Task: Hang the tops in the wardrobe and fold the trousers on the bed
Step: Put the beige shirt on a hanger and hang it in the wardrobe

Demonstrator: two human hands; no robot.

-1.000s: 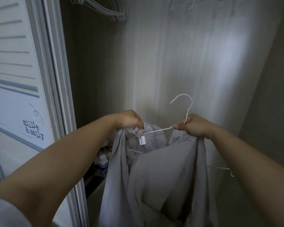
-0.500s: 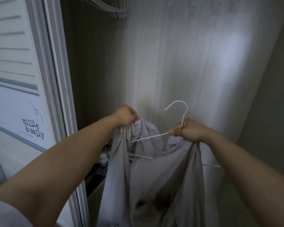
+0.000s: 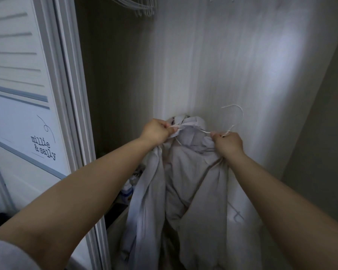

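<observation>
Grey cloth of a pale long top (image 3: 185,184) hangs inside the open wardrobe (image 3: 213,61), the left hand (image 3: 156,131) pinching its collar and white wire hanger (image 3: 235,118), the right hand (image 3: 229,143) gripping the hanger's neck and fabric.

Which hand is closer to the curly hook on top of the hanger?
Right. The right hand grips the neck of the hanger just below its hook. The left hand holds the hanger's far end and the top.

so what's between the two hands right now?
Head view: bunched collar of the grey top and a stretch of white hanger wire, between left hand and right hand.
</observation>
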